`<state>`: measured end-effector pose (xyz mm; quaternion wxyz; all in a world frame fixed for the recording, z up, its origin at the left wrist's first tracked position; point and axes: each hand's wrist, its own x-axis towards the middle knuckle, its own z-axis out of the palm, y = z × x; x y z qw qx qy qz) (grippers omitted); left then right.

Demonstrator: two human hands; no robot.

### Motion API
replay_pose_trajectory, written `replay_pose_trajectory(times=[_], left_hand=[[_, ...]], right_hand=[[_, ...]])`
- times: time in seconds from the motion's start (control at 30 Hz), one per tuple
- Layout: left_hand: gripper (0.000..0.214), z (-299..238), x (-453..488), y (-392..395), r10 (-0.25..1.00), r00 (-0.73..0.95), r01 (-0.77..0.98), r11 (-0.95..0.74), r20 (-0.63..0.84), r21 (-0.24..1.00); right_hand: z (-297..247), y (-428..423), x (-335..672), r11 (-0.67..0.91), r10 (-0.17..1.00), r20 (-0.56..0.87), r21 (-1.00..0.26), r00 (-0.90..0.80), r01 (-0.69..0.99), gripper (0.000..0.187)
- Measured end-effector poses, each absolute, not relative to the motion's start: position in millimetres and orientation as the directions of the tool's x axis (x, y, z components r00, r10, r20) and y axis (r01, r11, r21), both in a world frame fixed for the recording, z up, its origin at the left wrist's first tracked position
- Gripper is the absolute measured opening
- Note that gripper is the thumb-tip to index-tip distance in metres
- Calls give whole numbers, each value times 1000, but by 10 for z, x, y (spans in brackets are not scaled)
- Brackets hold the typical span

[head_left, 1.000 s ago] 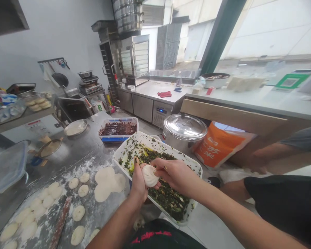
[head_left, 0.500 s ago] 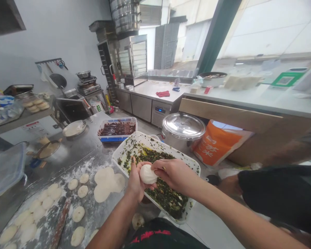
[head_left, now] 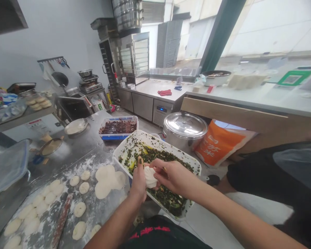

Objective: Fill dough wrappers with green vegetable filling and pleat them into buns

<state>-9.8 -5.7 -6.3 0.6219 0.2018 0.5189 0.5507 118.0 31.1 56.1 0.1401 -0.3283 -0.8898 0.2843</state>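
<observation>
A round white dough bun (head_left: 150,177) with pleats on its surface is held over a white tub (head_left: 119,159) of chopped green filling (head_left: 171,202). My left hand (head_left: 139,180) cups the bun from the left and below, its thumb raised with bits of green on it. The fingers of my right hand (head_left: 166,174) pinch the bun's right side. Rolled dough wrappers (head_left: 109,181) overlap on the floured steel table (head_left: 93,216) to the left. Several small dough pieces (head_left: 79,209) lie near a wooden rolling pin (head_left: 62,221).
A box of dark filling (head_left: 118,127) stands beyond the tub. Behind it are a lidded steel pot (head_left: 185,125) and an orange sack (head_left: 219,141). Another person in dark clothes (head_left: 272,169) is close on the right. A clear plastic lid (head_left: 9,169) lies at the left.
The bun has turned in my hands, and its pleats now face me more. My right fingers have spread a little over it. The person at the right has shifted, and the view has moved slightly.
</observation>
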Motion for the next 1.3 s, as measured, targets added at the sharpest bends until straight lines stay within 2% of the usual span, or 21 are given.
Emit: replay_pose_trajectory(times=[0.1, 0.2, 0.3, 0.37, 0.43, 0.53, 0.63, 0.73, 0.83, 0.93, 1.1, 1.23, 1.3], left_hand=[[51, -129, -120, -46, 896, -126, -403, 346, -426, 847], [56, -136, -188, -25, 874, -45, -396, 429, -483, 812], [63, -78, -254, -37, 839, 120, -437, 525, -531, 730], [64, -27, -264, -71, 838, 184, -484, 533, -514, 694], [62, 14, -234, -110, 873, 133, -524, 464, -470, 714], [55, 26, -153, -135, 904, -40, -498, 351, -425, 793], [52, -7, -111, -108, 874, -141, -455, 361, -466, 814], [56, -27, -117, -93, 851, -72, -477, 429, -521, 767], [58, -10, -102, -121, 883, 12, -545, 398, -469, 738], [60, 4, -67, -142, 892, -34, -543, 361, -450, 758], [60, -20, -75, -147, 875, -13, -560, 395, -484, 728], [56, -18, -74, -193, 908, -28, -602, 319, -419, 732], [59, -8, -71, -211, 902, -24, -596, 333, -431, 731]], right_hand=[[517, 293, 1170, 748, 612, 122, -411, -782, 521, 15], [517, 299, 1179, 797, 570, 153, -342, -807, 498, 18], [533, 315, 1186, 819, 520, 172, -381, -837, 430, 15], [548, 326, 1188, 819, 509, 179, -401, -842, 410, 16], [572, 336, 1194, 796, 546, 179, -416, -818, 440, 18], [612, 344, 1212, 756, 589, 168, -462, -791, 464, 17], [630, 355, 1227, 770, 546, 172, -488, -820, 410, 15], [631, 384, 1227, 812, 474, 164, -462, -865, 357, 16], [655, 419, 1228, 818, 484, 178, -441, -857, 370, 18], [708, 450, 1237, 804, 491, 198, -478, -848, 354, 17], [753, 511, 1225, 810, 412, 151, -513, -898, 285, 18], [762, 542, 1205, 785, 445, 116, -528, -888, 324, 16], [769, 546, 1197, 775, 437, 117, -552, -892, 308, 13]])
